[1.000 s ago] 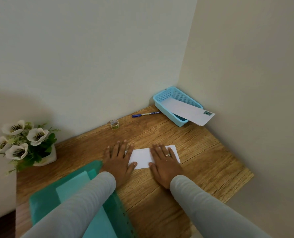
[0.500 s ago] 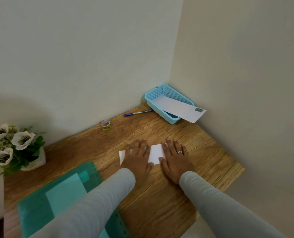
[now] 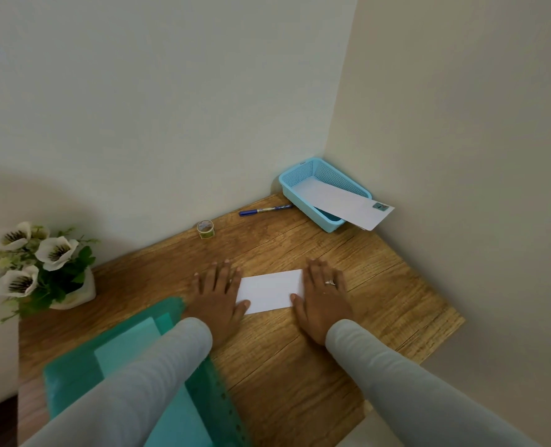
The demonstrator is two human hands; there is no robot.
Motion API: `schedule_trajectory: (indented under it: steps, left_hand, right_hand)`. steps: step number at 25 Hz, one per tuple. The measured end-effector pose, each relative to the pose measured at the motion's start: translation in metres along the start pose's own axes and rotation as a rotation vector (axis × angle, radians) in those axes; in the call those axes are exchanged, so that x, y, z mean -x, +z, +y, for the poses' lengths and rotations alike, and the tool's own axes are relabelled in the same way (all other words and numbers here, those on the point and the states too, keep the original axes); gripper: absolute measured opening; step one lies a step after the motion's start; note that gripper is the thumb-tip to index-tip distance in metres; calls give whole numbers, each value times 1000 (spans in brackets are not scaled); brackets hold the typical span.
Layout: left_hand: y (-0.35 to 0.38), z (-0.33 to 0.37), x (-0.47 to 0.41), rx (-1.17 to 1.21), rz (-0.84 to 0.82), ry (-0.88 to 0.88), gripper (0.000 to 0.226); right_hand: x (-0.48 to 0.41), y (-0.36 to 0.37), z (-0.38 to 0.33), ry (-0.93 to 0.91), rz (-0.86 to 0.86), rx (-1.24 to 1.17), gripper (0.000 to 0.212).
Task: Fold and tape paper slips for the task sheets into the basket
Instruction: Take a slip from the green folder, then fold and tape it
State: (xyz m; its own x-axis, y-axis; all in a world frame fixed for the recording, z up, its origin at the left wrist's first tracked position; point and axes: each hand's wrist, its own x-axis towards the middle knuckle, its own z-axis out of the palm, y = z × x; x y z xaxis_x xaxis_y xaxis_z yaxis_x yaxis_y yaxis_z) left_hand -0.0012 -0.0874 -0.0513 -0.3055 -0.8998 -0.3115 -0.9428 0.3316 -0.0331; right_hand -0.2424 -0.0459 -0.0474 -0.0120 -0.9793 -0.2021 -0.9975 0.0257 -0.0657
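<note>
Folded paper slip [image 3: 269, 291]: white, blank, rectangular, lying flat mid-bench [image 3: 380, 285]. Left hand [image 3: 217, 293] flat, fingers straight, pressing its left end; right hand [image 3: 324, 296], ringed, likewise on its right end. Blue mesh basket [image 3: 300, 185] in far corner holds one taped slip [image 3: 348, 204].

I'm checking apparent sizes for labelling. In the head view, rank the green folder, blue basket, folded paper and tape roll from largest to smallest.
1. green folder, though nearness to the camera inflates it.
2. blue basket.
3. folded paper, its ends partly covered.
4. tape roll.
</note>
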Motion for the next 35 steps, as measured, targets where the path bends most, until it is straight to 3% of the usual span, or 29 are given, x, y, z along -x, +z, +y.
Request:
schedule_trajectory:
  steps: [5, 13, 18, 22, 27, 29, 31, 33, 35]
  left_hand:
    - [-3, 1, 0, -13, -27, -4, 78]
    - [-4, 2, 0, -40, -28, -1, 79]
    - [-25, 8, -1, -39, 85, 65, 72]
    - [-41, 14, -14, 64, -45, 35, 81]
    - [-52, 15, -25, 237, -149, -3, 76]
    - [-49, 14, -25, 342, -144, -67, 65]
    - [-48, 13, -22, 537, -61, -134, 36]
    - [-52, 10, -17, 674, 41, -164, 18]
    - [-64, 10, -10, 739, 130, -115, 17]
  right_hand:
    - [2, 7, -62, -229, -55, 16, 69]
    - [2, 4, 23, -12, -61, 10, 72]
    - [1, 4, 25, 14, -68, 11, 73]
    - [2, 1, 23, 13, -98, 27, 74]
    - [-2, -3, 22, 31, -145, 29, 82]
    - [-2, -9, 21, 31, -163, 9, 86]
    - [-2, -20, 20, 36, -174, -58, 88]
    - [0, -38, 17, 50, -139, -174, 77]
    - [2, -57, 6, 18, -49, -273, 56]
